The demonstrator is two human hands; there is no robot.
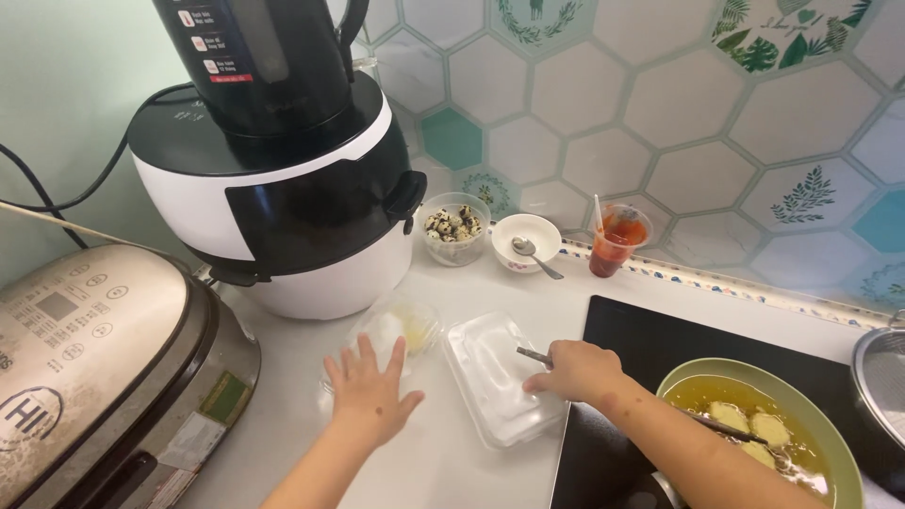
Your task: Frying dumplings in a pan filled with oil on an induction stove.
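Far left: a steel cooker (94,358) sits shut on the bench (443,471), a black cord trailing behind it.
Behind it: a black-and-white machine (292,188) stands tall against the wall.
Left hand: the left hand (370,391) is spread wide, fingers fanned, palm down over a clear lid (401,325) lying flat on the bench, holding nothing.
Middle: a clear plastic box (495,377) lies just beside that lid, touching the hob's edge.
Right hand: the right hand (580,370) rests on the box, closed around a thin metal utensil (534,355) whose tip pokes out leftward.
Back row: a tub of quail eggs (454,226), a white bowl (526,240) with a spoon, a cup of red sauce (617,238).
Right: a black hob (660,339) carries a green pan (764,424) of oil with pale pieces frying.
Far right: a mesh strainer (886,372) at the edge.
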